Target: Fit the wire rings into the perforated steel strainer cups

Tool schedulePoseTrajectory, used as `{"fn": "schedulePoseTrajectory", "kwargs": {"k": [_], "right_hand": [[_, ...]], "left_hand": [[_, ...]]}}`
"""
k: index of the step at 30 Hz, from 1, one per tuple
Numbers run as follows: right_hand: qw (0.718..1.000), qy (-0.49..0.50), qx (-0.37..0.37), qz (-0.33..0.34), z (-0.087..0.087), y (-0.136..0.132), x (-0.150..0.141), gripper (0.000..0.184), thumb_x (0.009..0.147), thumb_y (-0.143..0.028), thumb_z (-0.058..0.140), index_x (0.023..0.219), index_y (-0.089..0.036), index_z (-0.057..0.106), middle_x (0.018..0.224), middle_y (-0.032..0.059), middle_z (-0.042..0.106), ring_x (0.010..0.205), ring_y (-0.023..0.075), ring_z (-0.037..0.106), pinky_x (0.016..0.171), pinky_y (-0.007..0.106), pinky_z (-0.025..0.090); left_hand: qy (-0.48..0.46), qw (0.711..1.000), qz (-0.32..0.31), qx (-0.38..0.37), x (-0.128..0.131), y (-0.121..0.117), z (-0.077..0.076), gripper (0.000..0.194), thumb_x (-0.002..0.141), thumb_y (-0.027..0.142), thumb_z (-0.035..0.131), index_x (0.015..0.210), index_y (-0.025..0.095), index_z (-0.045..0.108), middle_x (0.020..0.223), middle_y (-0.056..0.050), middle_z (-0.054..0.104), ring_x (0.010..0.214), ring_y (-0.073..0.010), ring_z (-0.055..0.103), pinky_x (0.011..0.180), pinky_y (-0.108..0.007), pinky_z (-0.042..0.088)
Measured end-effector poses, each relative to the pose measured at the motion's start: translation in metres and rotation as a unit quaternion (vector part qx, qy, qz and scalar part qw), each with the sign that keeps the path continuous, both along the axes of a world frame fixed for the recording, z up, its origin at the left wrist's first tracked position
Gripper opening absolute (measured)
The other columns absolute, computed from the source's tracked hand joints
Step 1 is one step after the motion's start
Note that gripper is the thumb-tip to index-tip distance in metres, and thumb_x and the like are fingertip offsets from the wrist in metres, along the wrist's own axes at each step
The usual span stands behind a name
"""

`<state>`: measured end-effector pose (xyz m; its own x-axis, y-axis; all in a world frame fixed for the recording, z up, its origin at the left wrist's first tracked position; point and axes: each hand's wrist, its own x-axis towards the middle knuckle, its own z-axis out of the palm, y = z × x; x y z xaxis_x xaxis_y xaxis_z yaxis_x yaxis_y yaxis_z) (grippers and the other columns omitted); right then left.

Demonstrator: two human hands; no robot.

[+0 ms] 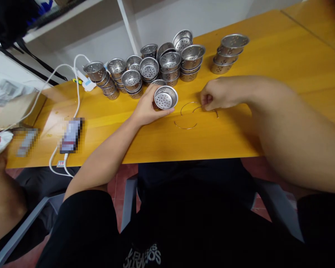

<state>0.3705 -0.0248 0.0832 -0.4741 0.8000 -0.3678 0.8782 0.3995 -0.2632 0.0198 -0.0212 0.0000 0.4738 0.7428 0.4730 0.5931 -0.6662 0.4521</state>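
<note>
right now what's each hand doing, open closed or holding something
Left hand: closed around a perforated metal cup.
Right hand: fingers closed, at a thin curved wire; whether they grip it cannot be told.

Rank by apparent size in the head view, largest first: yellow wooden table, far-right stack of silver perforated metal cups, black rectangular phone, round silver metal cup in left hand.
1. Table
2. Far-right stack
3. Phone and held cup: too alike to rank
</note>
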Motion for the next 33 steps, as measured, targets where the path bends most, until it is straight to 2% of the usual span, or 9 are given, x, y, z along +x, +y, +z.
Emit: {"fn": "schedulePoseTrajectory", "kwargs": {"k": [3,7,11,13,15,21,24,28,33], "right_hand": [[0.999,-0.024,0.020,0.021,-0.002,-0.002,-0.009,0.036,0.103,-0.008,0.094,0.075,-0.024,0.078,0.071,0.0036,0.075,0.066,0.0243,0.065,0.072,0.044,0.045],[0.997,-0.025,0.052,0.055,-0.004,-0.001,-0.010,0.030,0.107,-0.015,0.089,0.085,-0.027,0.073,0.083,0.0037,0.080,0.075,0.0278,0.071,0.074,0.044,0.050],[0.995,0.077,0.042,0.048,-0.004,0.003,-0.001,0.016,0.108,-0.012,0.086,0.106,-0.026,0.079,0.098,0.0071,0.086,0.090,0.0303,0.080,0.085,0.044,0.057],[0.988,0.146,0.019,0.038,-0.003,0.003,0.003,0.018,0.108,-0.008,0.082,0.115,-0.024,0.081,0.105,0.0087,0.088,0.094,0.0304,0.083,0.091,0.044,0.062],[0.977,0.209,0.018,0.027,-0.003,0.003,0.003,0.021,0.109,-0.004,0.079,0.119,-0.022,0.082,0.109,0.0102,0.089,0.094,0.0289,0.082,0.093,0.044,0.064],[0.929,0.347,0.123,-0.027,-0.011,0.001,-0.006,0.015,0.117,-0.005,0.077,0.116,-0.019,0.080,0.105,0.0123,0.085,0.089,0.0236,0.071,0.089,0.042,0.059],[0.905,0.403,0.128,-0.053,-0.018,0.004,-0.011,0.018,0.118,-0.004,0.076,0.112,-0.022,0.076,0.108,0.0138,0.084,0.090,0.0223,0.070,0.089,0.041,0.060],[0.878,0.458,0.120,-0.067,-0.025,0.006,-0.019,0.025,0.111,-0.004,0.085,0.109,-0.025,0.073,0.104,0.0102,0.080,0.084,0.0198,0.069,0.083,0.040,0.059],[0.857,0.496,0.131,-0.051,-0.027,-0.006,-0.036,0.027,0.115,-0.035,0.096,0.106,-0.031,0.071,0.087,0.0020,0.069,0.077,0.0216,0.057,0.076,0.042,0.055]], "left_hand": [[-0.017,1.000,-0.013,0.005,0.001,-0.001,-0.002,0.104,0.090,0.097,0.105,0.164,0.033,0.072,0.160,-0.015,0.080,0.157,-0.0438,0.082,0.143,-0.067,0.066],[-0.046,0.998,-0.045,0.018,-0.001,0.007,-0.012,0.105,0.086,0.101,0.105,0.157,0.028,0.077,0.154,-0.015,0.081,0.152,-0.0431,0.083,0.141,-0.067,0.067],[-0.090,0.994,-0.067,0.016,-0.006,0.020,-0.024,0.107,0.095,0.099,0.099,0.169,0.028,0.069,0.157,-0.017,0.081,0.150,-0.0404,0.084,0.139,-0.065,0.068],[-0.106,0.991,-0.080,0.016,-0.009,0.025,-0.028,0.110,0.098,0.098,0.097,0.178,0.030,0.062,0.162,-0.017,0.080,0.151,-0.0398,0.084,0.139,-0.065,0.068],[-0.118,0.988,-0.093,0.018,-0.012,0.030,-0.031,0.114,0.098,0.099,0.096,0.183,0.033,0.057,0.166,-0.016,0.078,0.151,-0.0393,0.085,0.139,-0.065,0.068],[-0.149,0.979,-0.133,0.036,-0.013,0.048,-0.047,0.114,0.101,0.100,0.093,0.186,0.037,0.050,0.174,-0.015,0.072,0.159,-0.0388,0.081,0.142,-0.063,0.067],[-0.161,0.974,-0.154,0.035,-0.012,0.055,-0.055,0.109,0.107,0.099,0.086,0.188,0.039,0.044,0.173,-0.014,0.071,0.159,-0.0368,0.082,0.142,-0.062,0.067],[-0.151,0.975,-0.158,0.035,-0.013,0.054,-0.056,0.112,0.107,0.098,0.087,0.189,0.038,0.040,0.171,-0.014,0.071,0.155,-0.0365,0.082,0.143,-0.066,0.066],[-0.152,0.976,-0.154,0.041,-0.009,0.051,-0.057,0.104,0.113,0.093,0.084,0.189,0.040,0.036,0.171,-0.013,0.069,0.155,-0.0345,0.082,0.142,-0.061,0.066]]}}
